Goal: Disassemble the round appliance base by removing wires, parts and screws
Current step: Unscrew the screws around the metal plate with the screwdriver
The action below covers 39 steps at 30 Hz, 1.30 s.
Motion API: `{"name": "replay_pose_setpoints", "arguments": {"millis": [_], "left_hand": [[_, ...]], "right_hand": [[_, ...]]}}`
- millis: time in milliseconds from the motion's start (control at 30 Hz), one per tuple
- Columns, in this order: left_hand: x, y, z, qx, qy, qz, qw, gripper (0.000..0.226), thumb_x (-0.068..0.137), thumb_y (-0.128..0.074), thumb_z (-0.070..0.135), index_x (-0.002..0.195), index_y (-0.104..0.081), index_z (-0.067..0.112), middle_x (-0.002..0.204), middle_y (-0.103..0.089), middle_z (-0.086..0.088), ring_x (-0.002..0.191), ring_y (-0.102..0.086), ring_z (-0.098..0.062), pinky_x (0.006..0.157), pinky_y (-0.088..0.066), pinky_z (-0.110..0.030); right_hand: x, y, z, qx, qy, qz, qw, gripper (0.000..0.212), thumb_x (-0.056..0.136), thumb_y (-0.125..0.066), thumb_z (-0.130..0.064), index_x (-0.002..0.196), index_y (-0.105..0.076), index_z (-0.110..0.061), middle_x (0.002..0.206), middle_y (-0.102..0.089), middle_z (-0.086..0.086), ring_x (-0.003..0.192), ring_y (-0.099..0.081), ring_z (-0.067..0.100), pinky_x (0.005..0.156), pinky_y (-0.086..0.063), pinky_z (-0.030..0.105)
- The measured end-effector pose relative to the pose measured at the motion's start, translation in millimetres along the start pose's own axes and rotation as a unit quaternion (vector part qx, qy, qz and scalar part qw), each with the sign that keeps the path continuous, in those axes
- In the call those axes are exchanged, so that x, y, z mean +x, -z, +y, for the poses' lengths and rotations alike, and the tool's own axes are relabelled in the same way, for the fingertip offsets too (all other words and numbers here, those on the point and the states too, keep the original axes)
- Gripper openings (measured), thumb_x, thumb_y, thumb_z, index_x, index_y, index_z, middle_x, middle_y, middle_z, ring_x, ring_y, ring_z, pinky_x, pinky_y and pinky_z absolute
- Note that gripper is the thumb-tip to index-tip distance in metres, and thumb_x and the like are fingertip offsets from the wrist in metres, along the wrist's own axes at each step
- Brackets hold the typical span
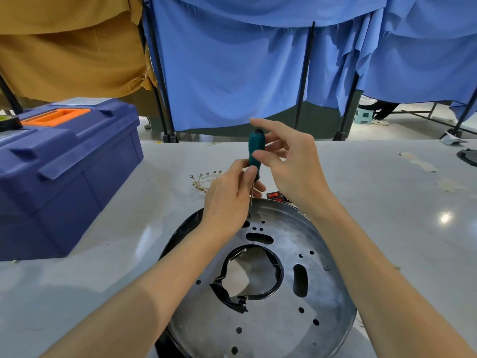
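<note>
Blue curtains (pixel 232 73) on black stands hang behind a grey table (pixel 387 215), with a mustard cloth (pixel 64 47) to their left. Landmark is the round metal base (pixel 284 293), which lies flat on the table at the near edge, directly in front of the person.

Blue toolbox (pixel 64 171) with an orange handle sits left of the base, well apart and lid closed.

The base is a silver disc full of round holes and oval slots, with a black rim. A black ring part (pixel 258 293) sits around its centre opening, torn and bent at the lower left.

Left hand (pixel 227 200) is over the far edge of the base, fingers pinched around the lower handle and shaft of a screwdriver (pixel 254 156). Right hand (pixel 291 164) is above it: thumb and fingertips lightly on the teal handle, index finger raised, grip loose and partly spread.

The screwdriver stands near upright, tip down on a point at the far edge of the base. Cannot tell if a screw is under it.

Red rocker switch (pixel 273 195) is just beyond the far rim. A small pile of screws and terminals (pixel 204 182) lies on the table beyond the base, to the left.
</note>
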<state>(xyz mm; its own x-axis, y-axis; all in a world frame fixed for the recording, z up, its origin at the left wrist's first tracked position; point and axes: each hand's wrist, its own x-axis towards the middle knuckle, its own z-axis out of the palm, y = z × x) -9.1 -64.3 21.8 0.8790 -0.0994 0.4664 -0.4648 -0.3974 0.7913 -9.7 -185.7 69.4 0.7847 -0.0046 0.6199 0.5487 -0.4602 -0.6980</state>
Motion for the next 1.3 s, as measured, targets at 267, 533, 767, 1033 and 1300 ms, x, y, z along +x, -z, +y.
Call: {"name": "replay_pose_setpoints", "arguments": {"millis": [267,533,767,1033,1300], "left_hand": [[0.0,0.6,-0.6,0.012,0.016,0.018,1.000,0.021,0.092,-0.058,0.041,0.099,-0.049,0.023,0.075,-0.068,0.004,0.073,-0.069,-0.015,0.075,-0.056,-0.047],[1.2,0.4,-1.6,0.002,0.009,0.014,1.000,0.015,0.098,-0.054,0.031,0.107,-0.055,0.020,0.079,-0.070,0.006,0.080,-0.067,-0.013,0.080,-0.054,-0.047],[1.5,1.7,0.2,-0.025,0.003,0.009,1.000,0.016,0.095,-0.058,0.029,0.104,-0.053,0.016,0.083,-0.070,0.001,0.080,-0.068,-0.013,0.078,-0.057,-0.040],[2.8,1.0,-0.4,-0.042,0.022,0.012,0.999,0.010,0.094,-0.061,0.024,0.100,-0.059,0.016,0.076,-0.071,0.003,0.073,-0.069,-0.011,0.078,-0.058,-0.038],[2.1,1.8,0.5,-0.032,0.023,-0.006,0.999,0.019,0.101,-0.048,0.019,0.103,-0.064,0.009,0.079,-0.072,0.000,0.079,-0.069,-0.016,0.082,-0.056,-0.044]], "right_hand": [[-1.4,-1.4,1.3,-0.003,0.004,-0.011,1.000,0.035,0.082,-0.075,-0.017,0.113,-0.065,-0.029,0.107,-0.057,-0.001,0.092,-0.058,0.006,0.082,-0.047,0.013],[-1.2,-0.3,0.1,0.024,-0.009,-0.036,0.999,0.043,0.087,-0.060,0.005,0.118,-0.063,-0.024,0.099,-0.067,-0.003,0.089,-0.065,0.011,0.086,-0.055,0.030],[-2.0,-4.0,1.3,0.004,0.005,-0.020,1.000,0.052,0.082,-0.073,-0.007,0.127,-0.060,-0.028,0.098,-0.064,-0.004,0.084,-0.062,0.008,0.080,-0.052,0.017],[-2.5,-3.4,1.3,0.013,0.009,-0.024,1.000,0.030,0.085,-0.071,-0.016,0.111,-0.064,-0.029,0.106,-0.059,-0.003,0.094,-0.059,0.006,0.085,-0.051,0.020],[-0.9,-0.8,-1.0,0.044,-0.021,-0.027,0.998,0.041,0.088,-0.057,0.008,0.120,-0.063,-0.016,0.101,-0.067,0.002,0.093,-0.064,0.017,0.087,-0.055,0.035]]}}
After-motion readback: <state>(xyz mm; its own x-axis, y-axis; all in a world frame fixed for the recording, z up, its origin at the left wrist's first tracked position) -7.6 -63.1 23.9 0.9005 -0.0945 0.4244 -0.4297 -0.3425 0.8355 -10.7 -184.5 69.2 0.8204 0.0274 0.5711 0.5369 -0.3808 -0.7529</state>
